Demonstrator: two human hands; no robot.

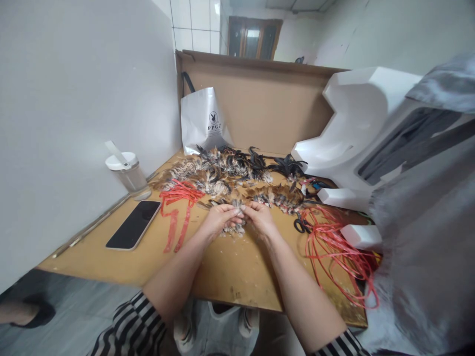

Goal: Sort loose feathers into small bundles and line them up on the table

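My left hand (pixel 221 219) and my right hand (pixel 260 217) meet over the middle of the table, thumbs and forefingers pinched close together on a small tuft of brown and grey feathers (pixel 237 199). Pale fluffy feather ends (pixel 234 229) show below the fingers. Just behind my hands lies a row of brown feather bunches (pixel 278 195). Farther back spreads a larger heap of brown, white and black feathers (pixel 215 170). Red plastic strips (pixel 181 193) lie left of my hands, with two flat ends hanging toward me.
A phone (pixel 134 225) and a lidded cup (pixel 128 173) stand at the left. At the right are tangled red strings (pixel 334 247), black scissor handles (pixel 301 226) and white foam (pixel 356 113). A silver bag (pixel 204 121) leans against the cardboard back (pixel 274 104).
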